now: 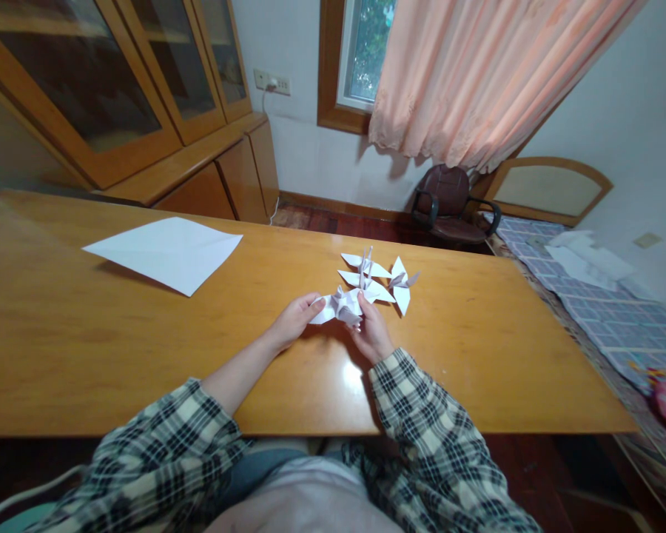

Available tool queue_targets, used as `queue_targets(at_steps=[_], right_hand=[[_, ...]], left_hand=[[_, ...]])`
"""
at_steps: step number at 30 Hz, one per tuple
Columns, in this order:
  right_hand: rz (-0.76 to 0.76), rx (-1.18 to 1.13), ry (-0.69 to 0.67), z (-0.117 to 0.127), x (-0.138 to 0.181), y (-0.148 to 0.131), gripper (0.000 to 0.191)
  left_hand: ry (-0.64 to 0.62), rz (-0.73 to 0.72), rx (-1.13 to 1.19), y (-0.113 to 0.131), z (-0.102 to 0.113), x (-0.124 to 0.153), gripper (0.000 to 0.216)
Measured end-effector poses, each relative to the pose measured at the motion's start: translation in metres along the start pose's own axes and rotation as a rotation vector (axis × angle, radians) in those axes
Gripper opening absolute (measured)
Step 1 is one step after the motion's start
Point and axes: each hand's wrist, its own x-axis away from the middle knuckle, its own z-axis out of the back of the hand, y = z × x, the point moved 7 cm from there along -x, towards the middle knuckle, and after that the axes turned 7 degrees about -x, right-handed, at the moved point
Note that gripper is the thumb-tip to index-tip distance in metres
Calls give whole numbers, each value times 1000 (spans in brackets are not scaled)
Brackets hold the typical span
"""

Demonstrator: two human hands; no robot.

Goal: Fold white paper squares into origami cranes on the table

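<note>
Between my two hands is a white folded paper crane (341, 304), held above the table. My left hand (295, 323) pinches its left wing between thumb and fingers. On the other side, my right hand (373, 332) grips the right wing, with the thumb on top. Just beyond lie more white paper cranes: one crane (378, 289) directly behind my right thumb, another crane (366, 264) behind that, and a third crane (401, 283) to the right. The nearest of these is partly covered by the held one.
A creased white paper sheet (172, 252) lies at the left on the wooden table (466, 355). Past the table stand a glass-door cabinet (160, 148), a dark office chair (447, 200) and, at right, a bed (593, 296) with papers on it. A pink curtain (477, 74) hangs at the window.
</note>
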Motion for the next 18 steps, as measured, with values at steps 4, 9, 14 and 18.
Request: queue_targets(at_steps=[4, 9, 14, 18], right_hand=[[-95, -139, 19, -1, 2, 4, 32], [-139, -236, 40, -1, 3, 5, 29], [-141, -230, 91, 4, 2, 7, 27], [-128, -230, 74, 5, 0, 7, 25]], left_hand=[[7, 16, 77, -4, -2, 1, 51], [15, 53, 194, -11, -8, 0, 51], [60, 44, 195, -12, -11, 1, 50], [94, 24, 198, -10, -12, 2, 48]])
